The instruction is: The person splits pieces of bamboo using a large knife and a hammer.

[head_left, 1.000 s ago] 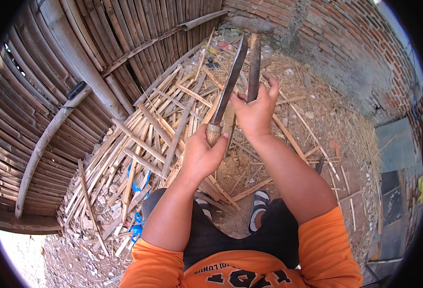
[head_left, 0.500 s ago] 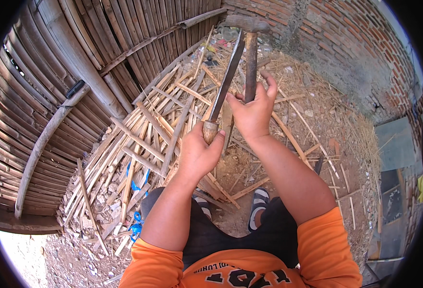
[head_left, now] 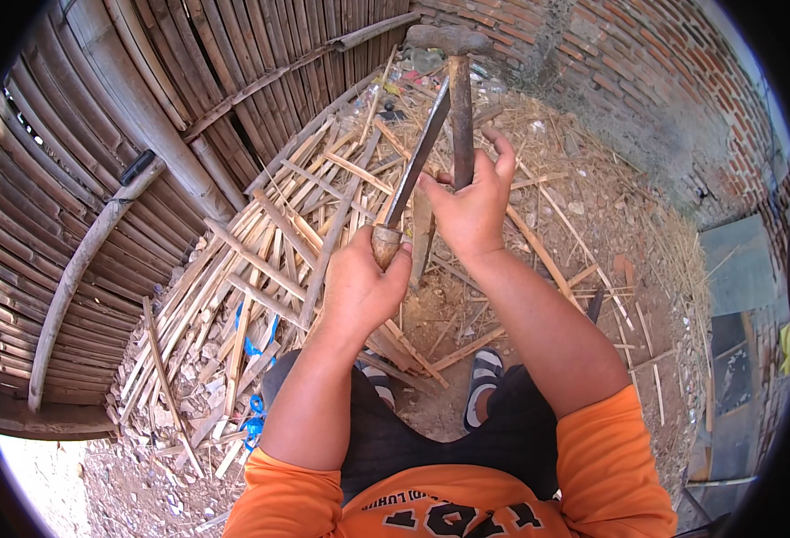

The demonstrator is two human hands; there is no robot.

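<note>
The left hand [head_left: 362, 285] curls snugly around the worn wooden grip of a machete [head_left: 420, 152], its long dark metal blade pointing away from the person and leaning right. Just beyond, the right hand [head_left: 472, 211] is partly closed on the lower shaft of a hammer [head_left: 462, 112], one finger lifted clear; the shaft runs nearly straight away to a blunt crosswise head (whether blade and shaft touch, I cannot tell). Below, rough wood strips [head_left: 329, 255] pile toward the dirt ground's [head_left: 432, 316] left edge, beside a slatted bamboo wall [head_left: 233, 54]; a brick wall [head_left: 646, 99] borders the far right.
</note>
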